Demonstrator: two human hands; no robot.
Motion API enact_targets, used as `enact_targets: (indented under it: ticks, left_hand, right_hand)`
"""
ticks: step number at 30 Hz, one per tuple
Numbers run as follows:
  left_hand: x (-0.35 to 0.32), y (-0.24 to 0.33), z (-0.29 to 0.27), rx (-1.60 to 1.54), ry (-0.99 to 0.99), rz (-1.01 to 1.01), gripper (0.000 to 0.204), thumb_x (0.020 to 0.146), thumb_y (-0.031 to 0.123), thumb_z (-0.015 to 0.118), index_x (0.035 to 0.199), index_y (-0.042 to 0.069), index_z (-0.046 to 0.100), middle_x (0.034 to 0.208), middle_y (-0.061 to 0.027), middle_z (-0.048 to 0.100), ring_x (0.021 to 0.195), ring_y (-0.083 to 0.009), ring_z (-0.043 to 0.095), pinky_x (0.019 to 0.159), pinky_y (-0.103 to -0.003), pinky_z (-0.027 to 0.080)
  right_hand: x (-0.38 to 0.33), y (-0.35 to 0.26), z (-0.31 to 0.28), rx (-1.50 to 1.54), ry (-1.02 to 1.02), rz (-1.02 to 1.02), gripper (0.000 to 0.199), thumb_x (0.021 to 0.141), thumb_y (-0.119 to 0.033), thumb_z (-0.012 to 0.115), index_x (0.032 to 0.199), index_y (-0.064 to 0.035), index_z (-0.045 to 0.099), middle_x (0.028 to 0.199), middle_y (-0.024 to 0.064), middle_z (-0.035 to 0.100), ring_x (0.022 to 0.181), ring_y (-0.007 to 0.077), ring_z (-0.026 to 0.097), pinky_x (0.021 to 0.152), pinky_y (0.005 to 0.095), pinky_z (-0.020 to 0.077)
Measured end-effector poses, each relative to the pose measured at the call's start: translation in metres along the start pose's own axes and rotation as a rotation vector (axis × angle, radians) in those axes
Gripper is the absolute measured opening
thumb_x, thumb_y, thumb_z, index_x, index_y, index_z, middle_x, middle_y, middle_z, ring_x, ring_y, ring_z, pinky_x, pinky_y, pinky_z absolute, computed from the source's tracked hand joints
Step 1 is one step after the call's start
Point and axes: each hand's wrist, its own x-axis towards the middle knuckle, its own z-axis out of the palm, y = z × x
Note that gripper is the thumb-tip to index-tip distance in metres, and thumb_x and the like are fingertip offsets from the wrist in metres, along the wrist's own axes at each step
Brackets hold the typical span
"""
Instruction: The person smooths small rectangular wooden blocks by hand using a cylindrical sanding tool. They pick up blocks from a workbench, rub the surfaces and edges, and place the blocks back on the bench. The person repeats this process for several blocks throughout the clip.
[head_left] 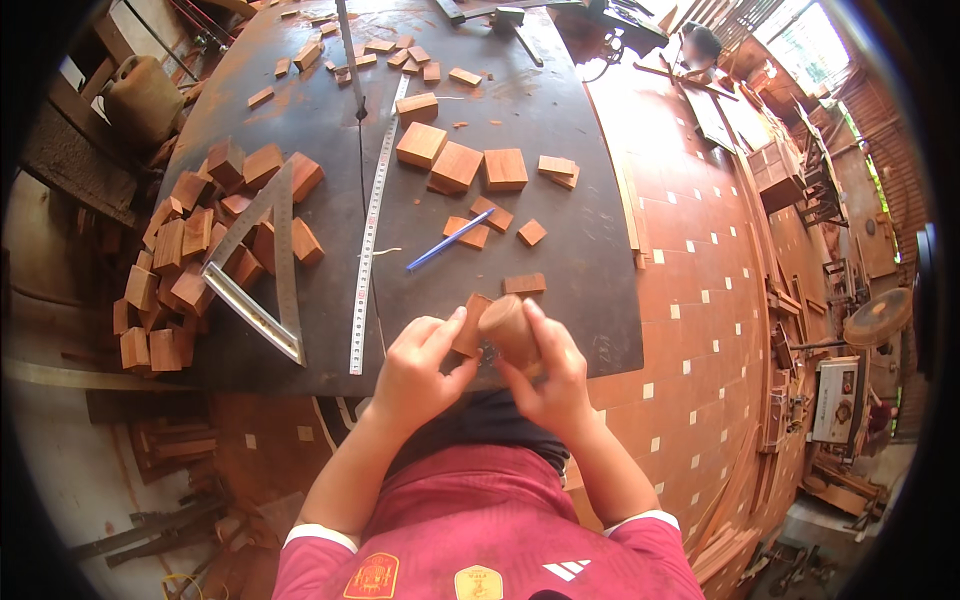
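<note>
"What's the left hand (425,358) got?"

"Fingers pinched on a small wooden block (472,325), right above the surface's (590,320) near edge!"

"And the right hand (552,375)?"

"Fingers curled round a rounded wooden piece (511,330), just beside that block!"

"Farther out?"

"Blue pen (450,240) lying slightly left, long measuring strip (375,210) left of that, heaped blocks (170,240) far left!"

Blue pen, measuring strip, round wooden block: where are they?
Blue pen (450,240), head view: middle of its barrel.
Measuring strip (375,210), head view: middle of its face.
Round wooden block (512,334), head view: its curved side.
</note>
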Motion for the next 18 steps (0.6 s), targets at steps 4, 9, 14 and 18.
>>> enact_targets:
  ticks: [4,9,14,18]
  left_hand:
    - [-0.001,0.004,0.013,-0.004,0.132,-0.023,0.058,0.068,0.004,0.089,0.124,-0.001,0.076,0.092,-0.0132,0.07,0.083,-0.029,0.07,0.073,-0.039,0.058]
    - [0.0,0.007,0.016,-0.025,0.183,-0.064,0.053,0.068,0.004,0.089,0.119,0.001,0.078,0.092,-0.0131,0.072,0.081,-0.0288,0.071,0.073,-0.038,0.059]
    - [-0.005,0.004,0.018,-0.009,0.177,-0.067,0.053,0.067,0.005,0.089,0.119,0.002,0.078,0.093,-0.0133,0.072,0.081,-0.0281,0.071,0.073,-0.038,0.06]
    - [-0.007,0.005,0.019,-0.017,0.182,-0.086,0.056,0.066,0.005,0.089,0.121,0.002,0.078,0.093,-0.0129,0.072,0.08,-0.0284,0.07,0.072,-0.038,0.059]
  right_hand:
    - [-0.012,-0.012,-0.01,0.021,-0.15,-0.122,0.077,0.079,0.0,0.087,0.15,0.0014,0.057,0.127,0.0266,0.066,0.112,0.0438,0.07,0.096,0.0466,0.0586]
    - [0.012,0.007,-0.012,-0.055,-0.017,-0.063,0.076,0.078,0.001,0.085,0.149,0.0013,0.057,0.124,0.0272,0.067,0.109,0.0443,0.069,0.094,0.0481,0.0586]
    - [-0.006,-0.002,-0.011,-0.016,-0.136,-0.169,0.077,0.078,0.0,0.086,0.149,0.0014,0.057,0.124,0.0271,0.068,0.111,0.0453,0.07,0.095,0.0488,0.0586]
    - [0.012,0.01,-0.013,-0.102,-0.015,-0.089,0.075,0.078,-0.001,0.085,0.148,0.003,0.056,0.128,0.0283,0.068,0.109,0.0449,0.071,0.093,0.0487,0.0595]
